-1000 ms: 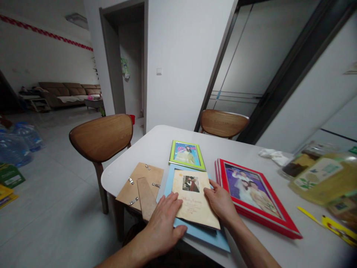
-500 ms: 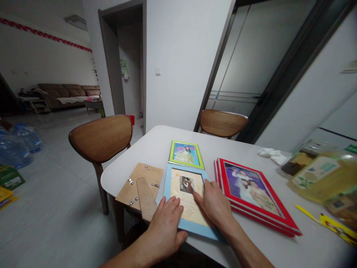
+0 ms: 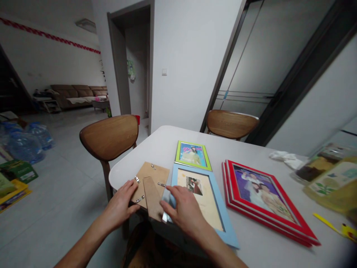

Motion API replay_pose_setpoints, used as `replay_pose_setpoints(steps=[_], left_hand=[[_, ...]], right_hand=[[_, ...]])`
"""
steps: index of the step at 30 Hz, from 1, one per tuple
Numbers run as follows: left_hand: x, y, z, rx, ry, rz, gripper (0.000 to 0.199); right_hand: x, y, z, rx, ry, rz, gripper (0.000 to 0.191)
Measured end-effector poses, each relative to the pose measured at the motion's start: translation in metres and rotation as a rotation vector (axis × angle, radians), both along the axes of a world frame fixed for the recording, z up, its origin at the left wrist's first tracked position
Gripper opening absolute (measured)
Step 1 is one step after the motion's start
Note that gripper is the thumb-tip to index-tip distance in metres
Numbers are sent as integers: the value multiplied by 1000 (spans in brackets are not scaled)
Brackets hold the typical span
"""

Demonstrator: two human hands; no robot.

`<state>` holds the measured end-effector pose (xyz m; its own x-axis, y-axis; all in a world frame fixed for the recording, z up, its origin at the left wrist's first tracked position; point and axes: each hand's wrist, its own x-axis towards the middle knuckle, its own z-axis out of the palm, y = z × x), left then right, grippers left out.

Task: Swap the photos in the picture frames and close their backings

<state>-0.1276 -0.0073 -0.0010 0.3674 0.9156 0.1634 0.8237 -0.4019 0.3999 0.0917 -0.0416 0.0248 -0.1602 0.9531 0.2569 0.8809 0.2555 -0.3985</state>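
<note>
A brown backing board (image 3: 143, 172) with metal clips and a stand flap lies at the table's left edge. My left hand (image 3: 120, 204) rests on its left side, fingers together, touching its edge. My right hand (image 3: 184, 208) is at the board's right side, thumb and fingers apart, over a small bluish, shiny item that is partly hidden. Beside it lies a light blue frame (image 3: 223, 208) around a cream sheet with a small photo. A green frame (image 3: 192, 154) with a portrait touches its far edge.
Red frames (image 3: 267, 201) are stacked on the right of the table (image 3: 164, 136). Further right are a white tissue (image 3: 287, 159), a yellow bottle (image 3: 331, 184) and a yellow tool (image 3: 327, 222). Wooden chairs (image 3: 111, 136) stand around; water bottles are on the floor.
Both hands have left the light blue frame and moved left to the brown backing board. The view has turned slightly left.
</note>
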Motion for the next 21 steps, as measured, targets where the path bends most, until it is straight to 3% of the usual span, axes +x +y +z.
replay_pose_setpoints(steps=[4, 8, 11, 15, 21], left_hand=[[-6, 7, -8, 53, -55, -10, 50], [-1, 5, -4, 91, -133, -20, 51], [14, -2, 6, 152, -191, -62, 51], [53, -17, 20, 191, -243, -160, 52], [112, -31, 18, 60, -285, -319, 48]], right_hand=[[-44, 6, -4, -17, -83, 0, 45], [-48, 9, -7, -27, 35, 30, 37], [-27, 2, 3, 11, 203, 47, 46], [20, -19, 18, 26, 246, 37, 40], [85, -46, 10, -63, 175, -124, 36]])
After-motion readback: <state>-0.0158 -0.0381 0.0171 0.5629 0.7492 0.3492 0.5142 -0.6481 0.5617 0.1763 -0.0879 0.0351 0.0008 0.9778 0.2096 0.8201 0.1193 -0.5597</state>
